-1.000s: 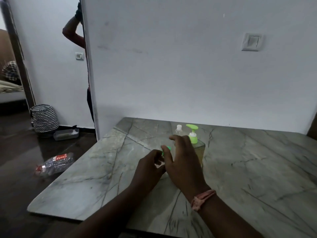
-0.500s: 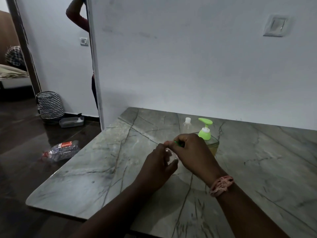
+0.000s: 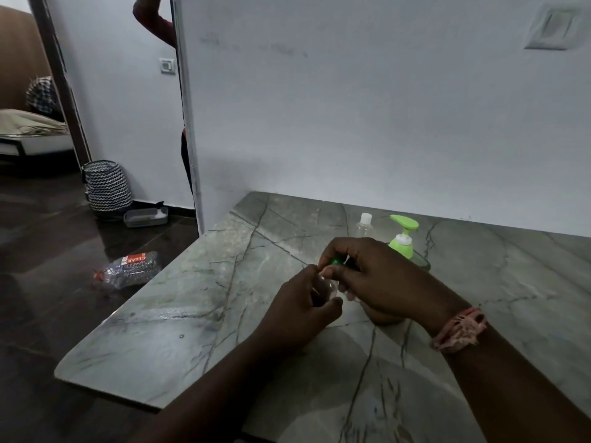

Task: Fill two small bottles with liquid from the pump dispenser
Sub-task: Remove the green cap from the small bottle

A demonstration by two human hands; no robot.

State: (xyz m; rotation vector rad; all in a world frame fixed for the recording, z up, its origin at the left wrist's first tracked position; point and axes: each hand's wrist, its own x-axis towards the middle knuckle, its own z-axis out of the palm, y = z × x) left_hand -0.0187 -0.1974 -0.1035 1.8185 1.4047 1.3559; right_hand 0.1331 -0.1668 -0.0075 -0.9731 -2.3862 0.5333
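Left hand [image 3: 299,310] gripping small bottle [image 3: 326,287], right hand [image 3: 372,279] fingers pinching green cap [image 3: 335,261]; best unscrewed with bottle kept upright

Table [image 3: 192,302] left half and far right open for passage. Pump dispenser [image 3: 403,241] and capped small bottle [image 3: 364,226] stand close together just beyond the hands [image 3: 351,286], blocking a straight far reach. Wall [image 3: 351,123] bounds the far edge.

Hands: two, the left hand [image 3: 295,306] and the right hand [image 3: 372,278]
Small bottles: two, one held [image 3: 327,287] and one standing [image 3: 364,226]
Pump dispensers: one [image 3: 403,239]
Green caps: one [image 3: 335,261]
Tables: one [image 3: 192,308]
Crushed floor bottles: one [image 3: 128,269]
Patterned baskets: one [image 3: 107,185]
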